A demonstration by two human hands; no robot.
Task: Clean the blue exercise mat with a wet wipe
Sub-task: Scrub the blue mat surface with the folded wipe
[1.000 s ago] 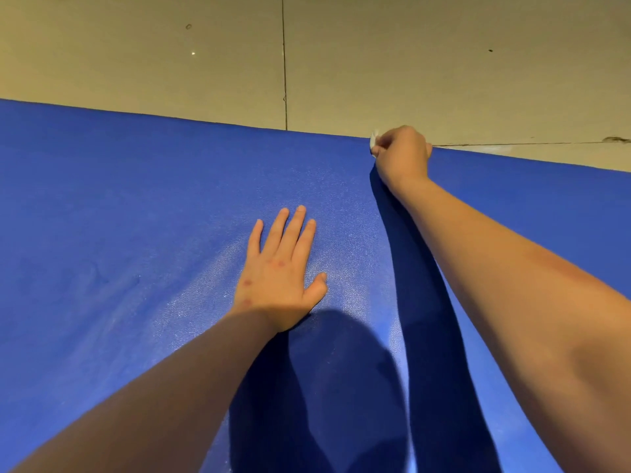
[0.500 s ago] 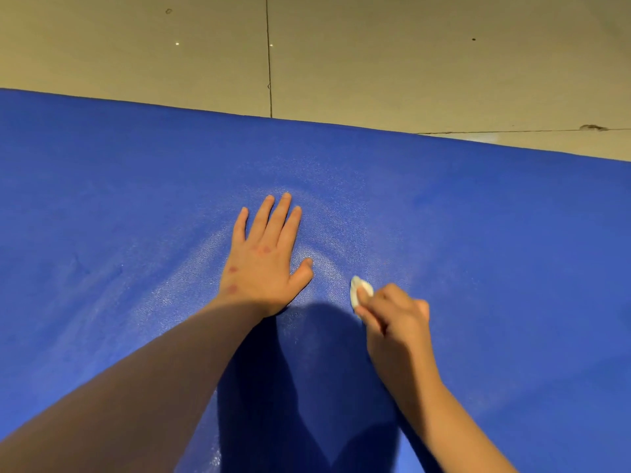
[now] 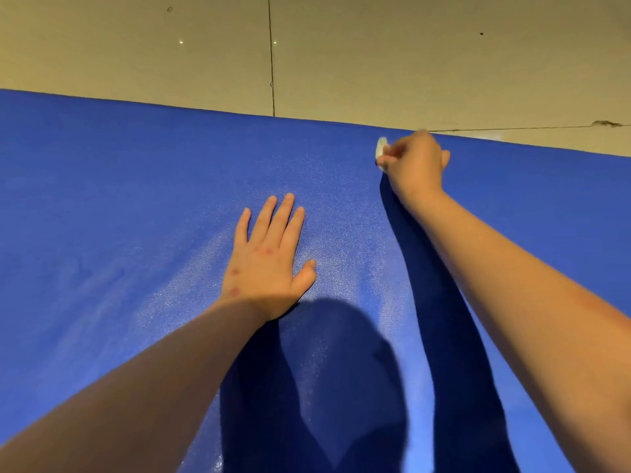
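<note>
The blue exercise mat [image 3: 119,199] fills most of the view, lying flat on the floor, with a damp sheen in its middle. My left hand [image 3: 268,264] rests flat on the mat, palm down, fingers spread, holding nothing. My right hand [image 3: 415,163] is stretched out to the mat's far edge, fingers closed around a small white wet wipe [image 3: 380,148], whose tip pokes out on the left side of the fist and presses on the mat.
Beyond the far edge of the mat lies beige tiled floor [image 3: 375,56] with dark joint lines. Shadows of my head and arms fall on the near part of the mat [image 3: 324,370].
Half a second ago my right hand with the wipe was near me beside the left hand; it has swept away from me to the mat's far edge. The left hand stayed put.
</note>
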